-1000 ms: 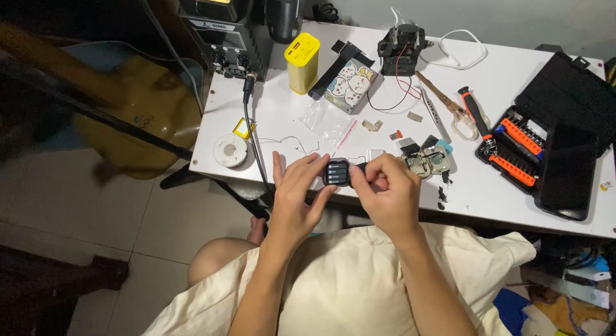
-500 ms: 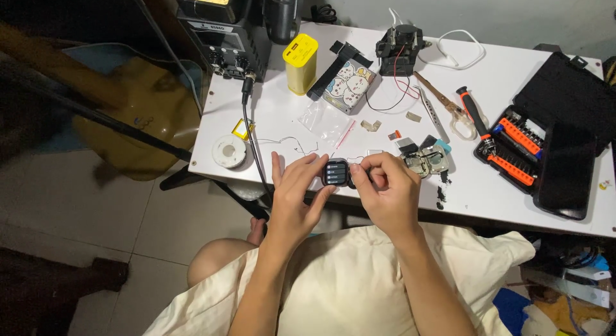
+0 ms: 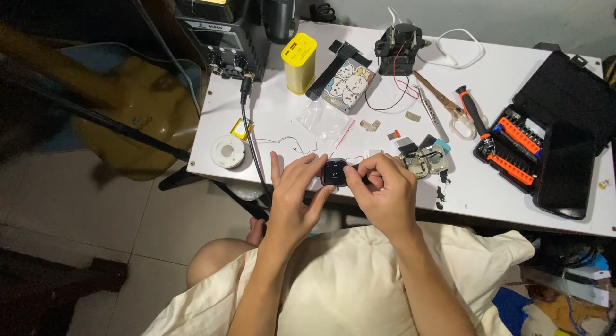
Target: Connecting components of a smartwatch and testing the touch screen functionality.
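Observation:
Both hands hold a small black square device (image 3: pixel 333 172) with a dark screen, just above the near edge of the white table (image 3: pixel 487 188). My left hand (image 3: pixel 294 191) grips its left side with thumb and fingers. My right hand (image 3: pixel 383 193) pinches its right side. Just right of my right hand lies an opened small gadget with exposed parts (image 3: pixel 427 161). A pale cushion (image 3: pixel 359 284) covers my lap beneath the forearms.
On the table: a yellow box (image 3: pixel 300 62), a solder spool (image 3: pixel 228 150), a clear plastic bag (image 3: pixel 323 120), a patterned case (image 3: pixel 348 86), scissors (image 3: pixel 449 111), a red-handled screwdriver (image 3: pixel 475 118), an open bit kit (image 3: pixel 520 146), a black phone (image 3: pixel 564 170), and a soldering station (image 3: pixel 224 34).

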